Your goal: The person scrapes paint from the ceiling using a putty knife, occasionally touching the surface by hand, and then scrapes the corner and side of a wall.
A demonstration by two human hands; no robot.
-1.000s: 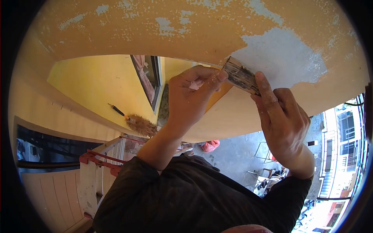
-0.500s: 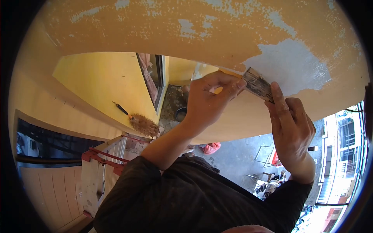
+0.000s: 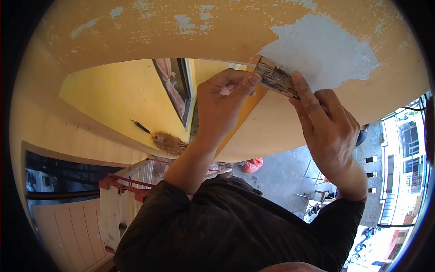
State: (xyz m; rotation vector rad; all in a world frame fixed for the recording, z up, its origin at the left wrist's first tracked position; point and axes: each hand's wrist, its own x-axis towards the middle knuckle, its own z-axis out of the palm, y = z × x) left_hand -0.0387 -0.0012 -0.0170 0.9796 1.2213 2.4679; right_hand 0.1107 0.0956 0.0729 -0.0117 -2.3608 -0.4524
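Note:
A flat, worn wooden block [image 3: 275, 78] with dark stains is held between my two hands, up against the peeling orange surface. My left hand [image 3: 223, 102] pinches its left end between thumb and fingers. At the block's right end, my right hand [image 3: 327, 122] grips it, with the index finger stretched along its edge. Just above and to the right of the block lies a pale grey patch [image 3: 324, 52] where the orange paint is absent. Smaller pale flecks show across the orange surface [image 3: 226, 41].
A ladder [image 3: 115, 206] with red fittings stands at the lower left. A bristly brush [image 3: 168, 143] hangs by the yellow wall [image 3: 113, 97], left of my left arm. Far below are a pink bag [image 3: 252, 165] and folding frames on the grey floor [image 3: 283, 181].
Both hands and the block have shifted left and slightly up in the view. The grey patch has also moved left and up in the view. My grip on the block looks the same.

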